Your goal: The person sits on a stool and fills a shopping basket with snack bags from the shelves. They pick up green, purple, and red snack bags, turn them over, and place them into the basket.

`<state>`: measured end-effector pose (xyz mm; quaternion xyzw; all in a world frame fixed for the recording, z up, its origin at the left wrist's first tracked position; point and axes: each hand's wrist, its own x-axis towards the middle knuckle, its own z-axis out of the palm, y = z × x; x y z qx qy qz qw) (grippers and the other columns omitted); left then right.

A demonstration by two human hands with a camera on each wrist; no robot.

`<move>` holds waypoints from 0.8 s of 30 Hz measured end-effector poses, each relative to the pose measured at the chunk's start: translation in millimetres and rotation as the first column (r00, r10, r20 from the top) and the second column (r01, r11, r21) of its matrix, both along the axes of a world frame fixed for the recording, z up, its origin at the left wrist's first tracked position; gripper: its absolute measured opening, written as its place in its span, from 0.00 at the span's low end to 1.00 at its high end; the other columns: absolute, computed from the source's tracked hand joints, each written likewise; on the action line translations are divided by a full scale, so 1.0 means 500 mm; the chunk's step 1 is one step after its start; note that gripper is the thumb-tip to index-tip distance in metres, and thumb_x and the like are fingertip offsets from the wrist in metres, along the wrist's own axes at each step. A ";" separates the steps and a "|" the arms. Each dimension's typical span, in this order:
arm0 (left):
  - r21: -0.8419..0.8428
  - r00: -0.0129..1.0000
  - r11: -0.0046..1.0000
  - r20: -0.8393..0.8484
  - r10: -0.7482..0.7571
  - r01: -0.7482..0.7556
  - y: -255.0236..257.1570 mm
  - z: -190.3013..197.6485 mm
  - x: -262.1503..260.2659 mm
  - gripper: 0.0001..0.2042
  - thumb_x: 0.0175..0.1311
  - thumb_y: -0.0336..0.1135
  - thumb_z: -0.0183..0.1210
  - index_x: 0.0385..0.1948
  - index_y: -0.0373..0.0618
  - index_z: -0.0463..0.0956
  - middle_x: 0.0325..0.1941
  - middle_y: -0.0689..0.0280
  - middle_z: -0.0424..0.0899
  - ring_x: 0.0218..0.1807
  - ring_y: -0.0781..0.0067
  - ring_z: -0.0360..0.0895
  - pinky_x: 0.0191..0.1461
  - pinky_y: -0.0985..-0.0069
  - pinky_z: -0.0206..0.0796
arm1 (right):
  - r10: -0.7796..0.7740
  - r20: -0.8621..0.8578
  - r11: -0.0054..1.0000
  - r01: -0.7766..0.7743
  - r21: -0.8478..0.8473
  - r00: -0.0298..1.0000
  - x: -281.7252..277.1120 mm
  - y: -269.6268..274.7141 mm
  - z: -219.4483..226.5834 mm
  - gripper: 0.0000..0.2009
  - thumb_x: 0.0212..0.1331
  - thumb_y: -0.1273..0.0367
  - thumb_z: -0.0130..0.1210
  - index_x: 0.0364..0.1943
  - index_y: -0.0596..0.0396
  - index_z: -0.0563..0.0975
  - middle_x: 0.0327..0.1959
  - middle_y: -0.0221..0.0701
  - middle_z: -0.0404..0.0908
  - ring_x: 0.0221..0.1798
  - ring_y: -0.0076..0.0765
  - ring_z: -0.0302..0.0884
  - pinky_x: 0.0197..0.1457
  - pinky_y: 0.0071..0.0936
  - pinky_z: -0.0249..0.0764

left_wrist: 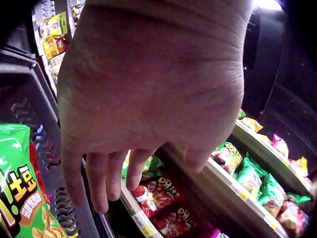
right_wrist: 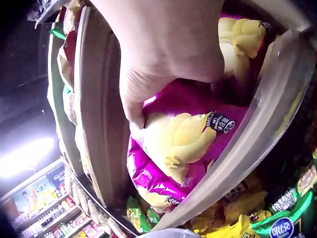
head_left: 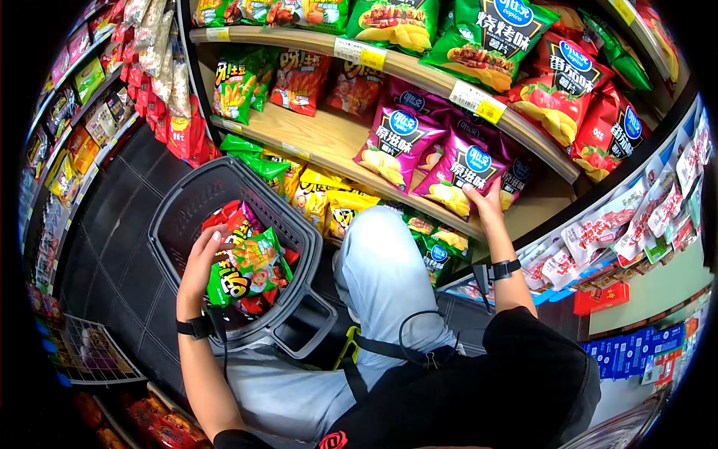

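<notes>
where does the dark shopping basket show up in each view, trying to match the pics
Head: the basket is left of centre, with the left hand over it.
Left wrist: left side, partly behind a green bag.
Right wrist: not in it.
Shared landmark: the snack shelf.

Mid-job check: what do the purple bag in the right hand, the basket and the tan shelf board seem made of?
Purple bag: glossy plastic film, perhaps foil-lined; it creases and throws bright highlights.
Basket: probably moulded plastic, dark grey, fairly matt; its walls show regular openings.
Tan shelf board: wood or wood-look laminate, smooth; its colour suggests wood, but the view leaves it open.
</notes>
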<state>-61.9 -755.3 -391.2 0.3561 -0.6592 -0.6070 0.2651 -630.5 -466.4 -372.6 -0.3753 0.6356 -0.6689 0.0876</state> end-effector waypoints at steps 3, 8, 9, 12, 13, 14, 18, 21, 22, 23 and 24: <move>0.006 1.000 1.000 -0.002 0.006 -0.006 0.000 0.000 -0.001 0.26 0.80 0.53 0.50 0.66 0.42 0.73 0.65 0.59 0.81 0.60 0.66 0.80 0.64 0.66 0.69 | -0.051 -0.080 0.998 0.049 -0.034 0.996 0.008 -0.005 -0.014 0.51 0.54 0.72 0.75 0.78 0.54 0.51 0.69 0.40 0.70 0.68 0.38 0.71 0.72 0.36 0.69; 0.001 1.000 1.000 0.005 0.001 -0.001 -0.001 -0.004 0.002 0.26 0.80 0.52 0.50 0.66 0.41 0.73 0.66 0.59 0.80 0.60 0.66 0.80 0.64 0.66 0.69 | -0.244 -0.157 0.970 0.240 -0.045 0.957 0.011 -0.009 -0.029 0.61 0.54 0.68 0.76 0.82 0.52 0.37 0.77 0.46 0.58 0.75 0.44 0.63 0.77 0.38 0.62; 0.001 1.000 1.000 0.007 0.002 -0.002 -0.001 -0.004 0.002 0.26 0.80 0.52 0.50 0.66 0.41 0.73 0.66 0.59 0.80 0.60 0.66 0.80 0.64 0.66 0.70 | -0.300 -0.188 0.954 0.292 -0.071 0.935 0.015 -0.014 -0.025 0.62 0.54 0.68 0.76 0.83 0.51 0.35 0.78 0.48 0.56 0.77 0.45 0.61 0.78 0.39 0.61; 0.001 1.000 1.000 0.007 0.007 -0.007 0.002 -0.001 0.005 0.25 0.81 0.52 0.49 0.66 0.41 0.73 0.65 0.59 0.80 0.60 0.66 0.80 0.64 0.65 0.70 | -0.328 -0.167 0.943 0.310 -0.124 0.930 0.029 -0.015 -0.008 0.64 0.55 0.67 0.76 0.83 0.50 0.33 0.81 0.53 0.50 0.81 0.49 0.56 0.80 0.41 0.59; 0.003 1.000 1.000 0.003 0.011 -0.011 0.004 0.001 0.003 0.25 0.81 0.51 0.49 0.66 0.41 0.74 0.65 0.59 0.80 0.60 0.66 0.80 0.63 0.66 0.71 | -0.334 -0.168 0.940 0.316 -0.125 0.927 0.040 -0.019 -0.006 0.64 0.55 0.67 0.76 0.83 0.50 0.33 0.81 0.53 0.50 0.81 0.49 0.56 0.80 0.41 0.59; 0.002 1.000 1.000 0.001 0.002 -0.002 0.003 -0.002 0.002 0.25 0.81 0.51 0.49 0.66 0.41 0.74 0.65 0.59 0.80 0.60 0.66 0.80 0.63 0.66 0.71 | -0.333 -0.107 0.939 0.319 -0.126 0.937 0.051 -0.025 -0.005 0.63 0.54 0.68 0.77 0.82 0.53 0.34 0.81 0.52 0.50 0.80 0.48 0.57 0.81 0.41 0.58; 0.020 1.000 1.000 -0.019 -0.001 0.001 0.004 0.000 -0.001 0.23 0.81 0.49 0.49 0.64 0.41 0.75 0.64 0.60 0.81 0.58 0.67 0.80 0.63 0.66 0.71 | -0.358 -0.109 0.932 0.361 0.007 0.927 0.051 -0.025 -0.007 0.64 0.51 0.71 0.78 0.82 0.57 0.34 0.78 0.52 0.57 0.76 0.44 0.62 0.78 0.37 0.62; 0.007 1.000 1.000 -0.020 -0.012 0.012 0.009 0.006 -0.004 0.23 0.81 0.49 0.49 0.64 0.42 0.75 0.64 0.62 0.81 0.58 0.67 0.80 0.63 0.66 0.71 | -0.292 -0.064 0.955 0.287 -0.077 0.954 0.059 -0.025 0.002 0.63 0.52 0.72 0.77 0.81 0.56 0.35 0.74 0.49 0.64 0.71 0.42 0.69 0.74 0.36 0.68; 0.002 1.000 1.000 -0.013 -0.006 0.006 0.010 0.007 -0.004 0.23 0.81 0.49 0.49 0.65 0.42 0.75 0.64 0.62 0.81 0.58 0.67 0.80 0.63 0.66 0.71 | -0.291 -0.035 0.953 0.287 -0.099 0.956 0.058 -0.020 0.005 0.63 0.51 0.71 0.78 0.81 0.57 0.35 0.73 0.51 0.65 0.71 0.43 0.69 0.74 0.37 0.68; -0.002 1.000 1.000 -0.005 -0.001 0.001 0.011 0.008 -0.004 0.23 0.81 0.50 0.49 0.65 0.42 0.75 0.64 0.62 0.81 0.58 0.68 0.80 0.63 0.66 0.71 | -0.290 -0.004 0.950 0.287 -0.121 0.957 0.058 -0.012 0.007 0.64 0.50 0.70 0.78 0.81 0.57 0.36 0.73 0.52 0.65 0.71 0.44 0.69 0.74 0.38 0.68; -0.009 1.000 1.000 0.002 0.004 -0.004 0.015 0.013 -0.005 0.24 0.81 0.50 0.48 0.65 0.42 0.75 0.64 0.61 0.80 0.58 0.67 0.80 0.63 0.66 0.71 | -0.300 -0.011 0.944 0.295 -0.147 0.954 0.057 -0.004 0.011 0.63 0.51 0.71 0.78 0.81 0.56 0.36 0.73 0.51 0.65 0.71 0.43 0.70 0.74 0.38 0.69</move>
